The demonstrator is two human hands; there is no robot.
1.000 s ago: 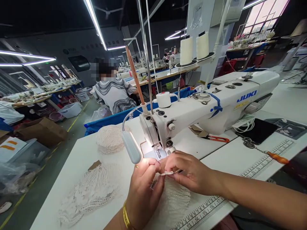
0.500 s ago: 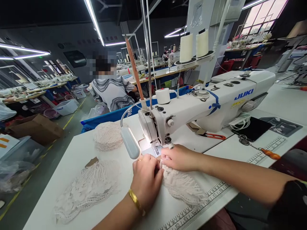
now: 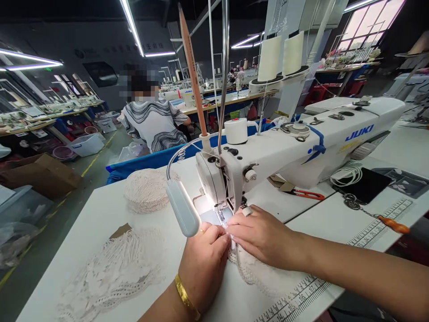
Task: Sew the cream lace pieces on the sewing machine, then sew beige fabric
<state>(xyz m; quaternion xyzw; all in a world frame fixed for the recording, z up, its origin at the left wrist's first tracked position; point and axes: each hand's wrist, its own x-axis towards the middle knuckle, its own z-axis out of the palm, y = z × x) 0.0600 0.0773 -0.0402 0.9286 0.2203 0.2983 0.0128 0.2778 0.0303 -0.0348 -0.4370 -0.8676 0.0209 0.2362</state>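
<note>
A piece of cream lace (image 3: 250,273) lies on the white sewing table, its upper edge near the needle area of the sewing machine (image 3: 219,183). My left hand (image 3: 206,255), with a gold bangle at the wrist, pinches the lace edge just in front of the presser foot (image 3: 221,215). Beside it my right hand (image 3: 259,235) holds the same piece, fingers pressed together on it. The fingertips of both hands nearly meet. Most of the lace's upper edge is hidden under my fingers.
Left of the machine lie a stack of lace pieces (image 3: 145,190) and a spread lace pile (image 3: 114,273). A grey lamp (image 3: 182,208) hangs close to my left hand. To the right are an orange cutter (image 3: 306,194), a black phone-like slab (image 3: 372,183) and a printed ruler (image 3: 301,295). A person (image 3: 150,120) sits beyond.
My right hand has shifted its fingers along the lace, which now hangs more beneath the palm. Both hands stay near the presser foot. The camera view has moved slightly.
</note>
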